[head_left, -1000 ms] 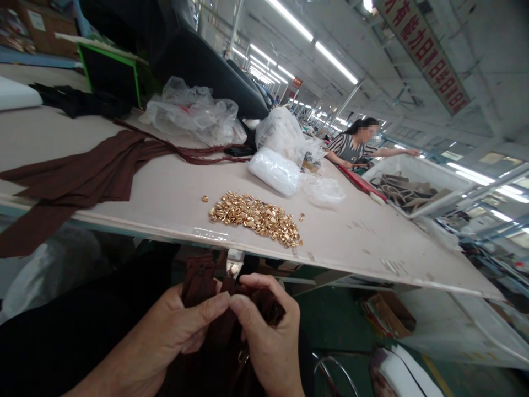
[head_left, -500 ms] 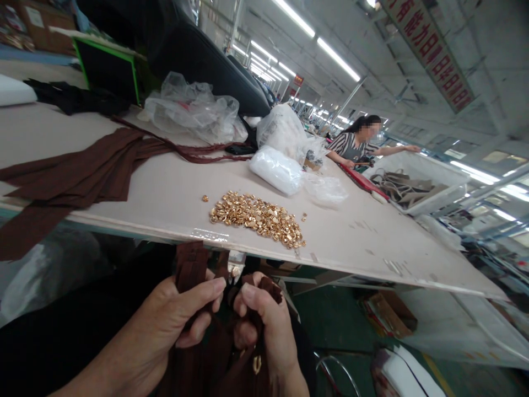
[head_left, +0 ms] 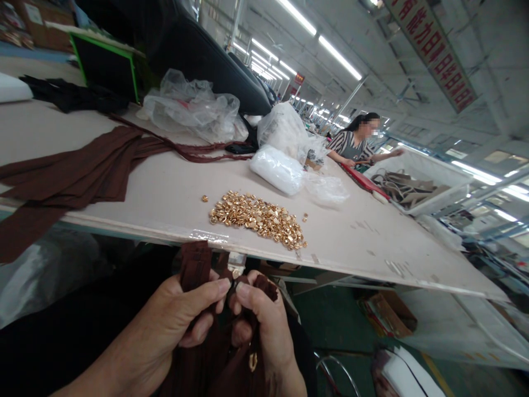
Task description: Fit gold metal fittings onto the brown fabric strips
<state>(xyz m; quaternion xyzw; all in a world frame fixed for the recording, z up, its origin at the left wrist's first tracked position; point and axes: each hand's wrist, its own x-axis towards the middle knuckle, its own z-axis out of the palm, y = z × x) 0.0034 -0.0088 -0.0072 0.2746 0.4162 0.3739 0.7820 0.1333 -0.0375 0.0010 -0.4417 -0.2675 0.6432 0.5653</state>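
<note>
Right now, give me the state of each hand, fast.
Left hand: closed, pinching the brown fabric between thumb and fingers.
Right hand: closed on the same brown fabric, fingertips meeting the left hand's just below the table edge.

Both hands now sit higher, closer under the surface [head_left: 372, 242] edge. The left hand [head_left: 173, 325] and right hand [head_left: 264, 331] pinch the brown fabric [head_left: 194, 264] thumb to thumb, a gold button [head_left: 252, 361] showing below the right hand. The co-worker's arm [head_left: 382, 157] pulls back from the white bin [head_left: 438, 182].
</note>
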